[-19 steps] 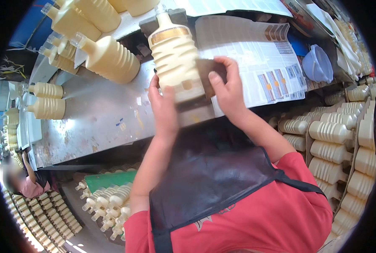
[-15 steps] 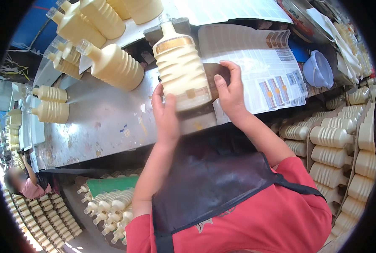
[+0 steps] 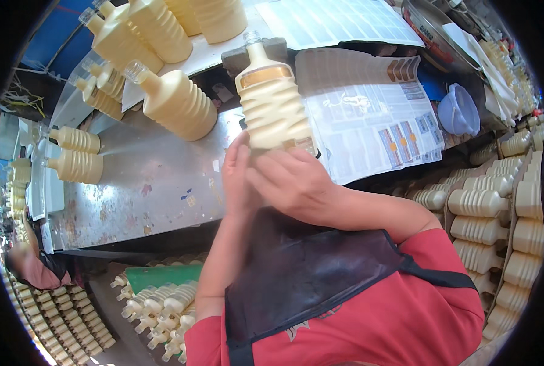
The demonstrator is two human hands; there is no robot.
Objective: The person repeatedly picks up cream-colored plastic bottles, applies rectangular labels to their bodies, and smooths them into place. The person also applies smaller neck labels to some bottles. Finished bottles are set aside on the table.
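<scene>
Overlapping at cream bottle (image 3: 275, 110), hands (image 3: 299, 183) (right slanting leftward)

- The bottle (image 3: 275, 108), upper centre, looked like ridged, softly shiny plastic.
- The table (image 3: 141, 180), centre left, was glossy, scuffed metal.
- The apron (image 3: 311, 277), lower centre, looked smooth and leathery.
- The shirt (image 3: 400, 314), lower right, was matt cloth.

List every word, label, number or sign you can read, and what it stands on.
None reads clearly.
Gold band on the handled bottle: any print too small.
Printed sheet: fine print, too small.
Dark red container, upper right: pale lettering, blurred.
Red shirt: grey graphic, no legible words.
</scene>
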